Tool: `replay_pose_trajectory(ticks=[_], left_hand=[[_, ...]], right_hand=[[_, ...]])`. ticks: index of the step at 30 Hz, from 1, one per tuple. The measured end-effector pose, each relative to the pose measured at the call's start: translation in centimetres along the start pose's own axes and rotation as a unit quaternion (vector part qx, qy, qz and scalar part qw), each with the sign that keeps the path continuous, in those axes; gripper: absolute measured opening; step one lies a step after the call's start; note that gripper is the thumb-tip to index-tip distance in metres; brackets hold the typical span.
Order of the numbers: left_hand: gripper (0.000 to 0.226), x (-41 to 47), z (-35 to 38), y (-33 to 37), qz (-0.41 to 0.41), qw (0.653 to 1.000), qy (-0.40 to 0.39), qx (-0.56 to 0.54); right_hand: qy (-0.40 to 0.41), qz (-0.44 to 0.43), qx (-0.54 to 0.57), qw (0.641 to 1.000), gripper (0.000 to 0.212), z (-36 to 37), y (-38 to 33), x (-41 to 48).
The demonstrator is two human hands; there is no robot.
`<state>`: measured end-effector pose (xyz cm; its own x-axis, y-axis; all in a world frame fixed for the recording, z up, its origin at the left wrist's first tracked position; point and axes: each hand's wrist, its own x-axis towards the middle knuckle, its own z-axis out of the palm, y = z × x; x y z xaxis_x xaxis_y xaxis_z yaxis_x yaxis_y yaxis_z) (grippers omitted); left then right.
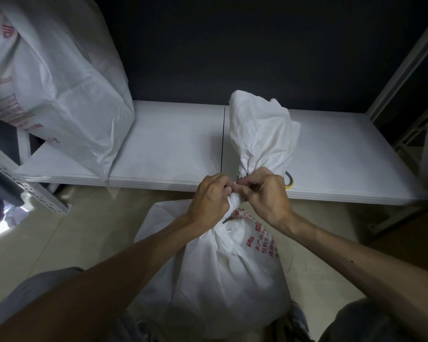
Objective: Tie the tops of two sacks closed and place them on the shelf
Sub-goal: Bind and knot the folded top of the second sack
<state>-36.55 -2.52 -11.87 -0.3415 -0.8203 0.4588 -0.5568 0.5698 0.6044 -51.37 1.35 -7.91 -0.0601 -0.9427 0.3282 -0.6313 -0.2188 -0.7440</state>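
Sack [215, 275] stands on the floor before the shelf [168, 154], the left hand [209, 202] gripping its gathered neck and the right hand [266, 196] pinching the same bunch with curled fingers; a slackened grip would likely let the neck spring open.

Red Chinese print on two white sacks
Just below the right hand [267, 196], the sack [220, 280] carries red columns — "本产品" and "饲料" can be read, the rest creased. Up and left of the left hand [210, 201], the second sack [67, 82] bears red print too blurred to read.
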Motion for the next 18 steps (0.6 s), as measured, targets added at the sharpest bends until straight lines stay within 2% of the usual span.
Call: replay_pose_trajectory(ticks=[3, 5, 8, 12, 18], left_hand=[[0.005, 0.0, 0.1, 0.1, -0.001, 1.0, 0.001, 0.003], [0.005, -0.1, 0.1, 0.1, 0.002, 1.0, 0.003, 0.004], [0.004, -0.2, 0.3, -0.1, 0.006, 1.0, 0.003, -0.002], [0.003, -0.4, 0.5, -0.4, -0.002, 1.0, -0.003, -0.012], [0.002, -0.4, 0.5, -0.5, -0.027, 0.998, 0.006, -0.061]], right_hand=[[0.001, -0.011, -0.022, 1.0, 0.005, 0.1, 0.2, 0.0], [-0.014, -0.055, -0.072, 0.996, 0.01, 0.1, 0.5, 0.0], [-0.058, -0.134, -0.156, 0.977, 0.017, 0.4, 0.9, 0.2], [-0.058, -0.21, -0.249, 0.944, 0.031, 0.8, 1.9, 0.5], [-0.06, -0.294, -0.33, 0.895, 0.007, 0.6, 2.6, 0.9]])
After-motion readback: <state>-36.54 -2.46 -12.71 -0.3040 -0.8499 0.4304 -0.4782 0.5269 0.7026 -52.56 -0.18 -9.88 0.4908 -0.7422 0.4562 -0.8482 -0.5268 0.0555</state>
